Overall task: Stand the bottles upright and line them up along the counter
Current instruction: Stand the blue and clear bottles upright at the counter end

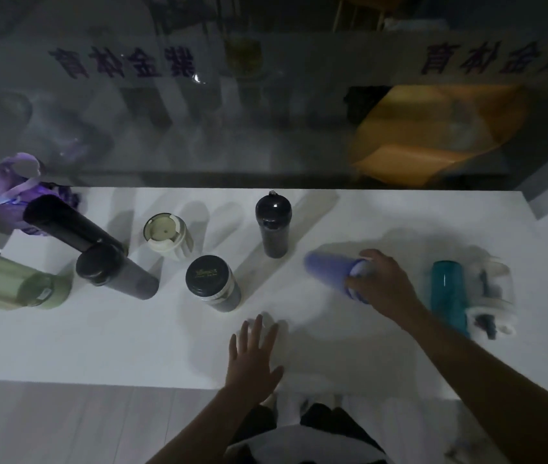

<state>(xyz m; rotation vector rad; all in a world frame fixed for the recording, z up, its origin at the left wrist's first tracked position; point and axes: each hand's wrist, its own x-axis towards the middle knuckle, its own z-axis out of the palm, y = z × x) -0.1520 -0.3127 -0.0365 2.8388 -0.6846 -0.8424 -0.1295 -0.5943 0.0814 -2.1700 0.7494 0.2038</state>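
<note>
My right hand (383, 283) grips the white end of a purple bottle (327, 271) that lies tilted on the white counter (332, 346). My left hand (254, 356) rests flat, fingers spread, near the counter's front edge. A teal bottle (448, 293) lies on its side to the right, next to a clear bottle (493, 296). Standing upright are a black bottle (273, 226), a dark-lidded bottle (212, 284), a cream bottle (167, 237), a grey bottle (115, 271), a tall black bottle (68, 226) and a green bottle (14, 279) at the far left.
A glass panel (265, 112) with printed characters rises behind the counter. A purple toy figure (8, 185) stands at the back left corner. The counter's front edge runs just under my left hand, with grey floor (65, 423) below.
</note>
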